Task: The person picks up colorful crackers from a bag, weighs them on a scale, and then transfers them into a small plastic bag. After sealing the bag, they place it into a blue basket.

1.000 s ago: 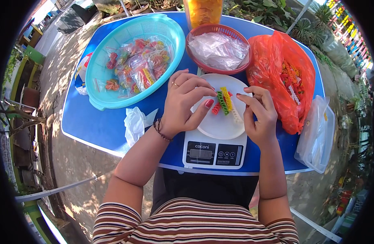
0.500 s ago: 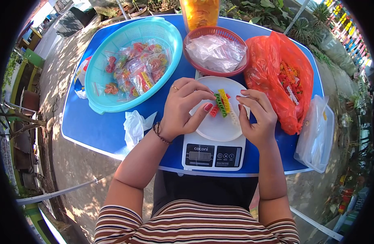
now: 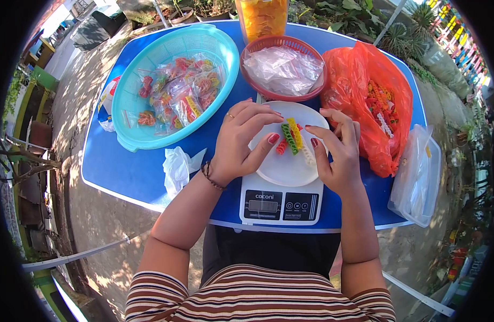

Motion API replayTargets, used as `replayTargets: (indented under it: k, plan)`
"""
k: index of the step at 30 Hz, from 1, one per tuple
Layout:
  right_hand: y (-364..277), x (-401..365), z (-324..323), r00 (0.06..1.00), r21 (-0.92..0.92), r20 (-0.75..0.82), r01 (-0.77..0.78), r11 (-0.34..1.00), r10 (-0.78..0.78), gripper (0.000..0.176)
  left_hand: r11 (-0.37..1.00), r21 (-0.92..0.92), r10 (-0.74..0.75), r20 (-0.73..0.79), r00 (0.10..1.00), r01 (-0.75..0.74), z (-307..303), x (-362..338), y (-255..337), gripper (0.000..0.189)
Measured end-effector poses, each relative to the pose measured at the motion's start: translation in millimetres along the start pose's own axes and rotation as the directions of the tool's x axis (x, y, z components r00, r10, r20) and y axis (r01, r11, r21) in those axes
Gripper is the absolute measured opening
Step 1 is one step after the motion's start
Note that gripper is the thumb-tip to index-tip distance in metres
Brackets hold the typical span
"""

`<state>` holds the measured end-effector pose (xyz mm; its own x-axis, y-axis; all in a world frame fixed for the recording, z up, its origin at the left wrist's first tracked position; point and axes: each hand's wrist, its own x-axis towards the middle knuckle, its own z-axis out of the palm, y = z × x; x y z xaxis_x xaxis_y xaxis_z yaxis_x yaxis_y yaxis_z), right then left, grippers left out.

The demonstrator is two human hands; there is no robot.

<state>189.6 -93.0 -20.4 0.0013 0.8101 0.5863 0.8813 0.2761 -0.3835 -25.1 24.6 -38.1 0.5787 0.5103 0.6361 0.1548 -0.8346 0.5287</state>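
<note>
Several ridged, twisted snack pieces lie on the round white plate [image 3: 268,174] of a kitchen scale [image 3: 282,206]: a green piece [image 3: 289,138], a yellow piece [image 3: 295,133], red ones and a pale one [image 3: 307,155]. My left hand [image 3: 246,138] hovers over the plate's left side, thumb and fingers apart, with nothing between them. On the other side, my right hand [image 3: 335,147] is held over the plate's right rim, its thumb and fingertips spread close to the pale and yellow pieces. Nothing shows in its grasp.
A turquoise basket [image 3: 126,80] at left holds several filled small bags. Behind the scale stand a red basket [image 3: 322,88] of clear plastic bags and a tall orange-filled container [image 3: 262,21]. An orange bag [image 3: 341,70] of snacks, a clear box [image 3: 416,198] and crumpled white plastic [image 3: 176,169] lie around.
My left fingertips have drawn back slightly from the green piece. My right hand has shifted a little left, with its fingers bent differently. The pieces stay on the plate.
</note>
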Motion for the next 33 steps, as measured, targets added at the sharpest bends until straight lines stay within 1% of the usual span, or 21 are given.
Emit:
replayTargets:
  k: [5,8,11,12,15,16,19,20,22,23,24,25,27,28,30,31,33]
  plan:
    - [1,2,4,0.998,0.013,-0.025,0.057,0.998,-0.057,0.030,1.000,0.002,-0.004,0.001,1.000,0.004,0,1,1,0.034]
    - [2,2,5,0.997,0.028,-0.033,0.067,0.997,-0.066,0.029,1.000,-0.012,-0.018,0.019,1.000,0.018,-2,0,2,0.038]
    - [4,5,10,0.995,0.007,-0.027,0.097,0.995,-0.097,0.027,0.999,-0.034,-0.013,-0.001,1.000,0.013,-1,2,4,0.044]
    - [3,7,10,0.994,-0.003,-0.023,0.110,0.994,-0.110,0.027,0.999,-0.020,-0.034,0.086,0.996,0.036,-4,2,2,0.055]
    - [-13,15,14,0.988,0.003,-0.012,0.157,0.988,-0.157,0.026,1.000,0.001,-0.026,0.120,0.992,0.026,-1,2,2,0.065]
    - [-15,19,17,0.987,0.018,-0.013,0.159,0.987,-0.159,0.027,0.999,0.011,-0.037,0.161,0.986,0.035,0,1,0,0.070]
    - [-10,43,27,0.992,0.064,-0.053,0.121,0.991,-0.118,0.029,0.999,-0.034,-0.032,0.090,0.995,0.035,3,0,-1,0.073]
    - [-5,53,32,0.998,0.054,-0.013,0.065,0.996,-0.064,0.032,0.998,-0.049,-0.037,0.061,0.997,0.040,3,1,-1,0.074]
    - [6,71,46,0.999,-0.044,0.047,0.014,0.999,-0.012,0.035,0.996,-0.076,-0.050,0.005,0.999,0.050,1,1,0,0.076]
    - [8,79,51,0.997,-0.091,0.075,-0.008,0.996,0.015,0.036,0.991,-0.119,-0.061,-0.017,0.998,0.058,0,1,-1,0.076]
    - [3,87,52,0.989,-0.148,0.134,-0.048,0.988,0.068,0.037,0.985,-0.162,-0.073,-0.037,0.997,0.066,-1,1,-3,0.076]
    - [4,93,54,0.990,-0.131,0.130,-0.027,0.991,0.044,0.037,0.976,-0.204,-0.086,-0.057,0.995,0.072,-3,2,-4,0.076]
    - [9,103,62,0.992,-0.097,0.126,0.013,0.995,0.000,0.037,0.976,-0.208,-0.092,-0.111,0.989,0.067,-5,3,-5,0.073]
    - [13,106,64,0.997,-0.041,0.081,0.018,0.999,-0.015,0.038,0.975,-0.211,-0.097,-0.137,0.986,0.067,-6,3,-6,0.072]
    - [18,111,64,0.999,0.069,-0.007,0.037,0.997,-0.036,0.038,0.960,-0.254,-0.156,-0.145,0.977,0.116,-6,1,-8,0.069]
    - [14,110,63,0.997,0.144,-0.077,0.022,0.989,-0.011,0.036,0.950,-0.277,-0.187,-0.148,0.971,0.141,-6,0,-9,0.067]
    - [2,102,52,0.977,0.293,-0.206,0.004,0.956,0.059,0.033,0.894,-0.395,-0.276,-0.108,0.955,0.214,-5,-2,-5,0.066]
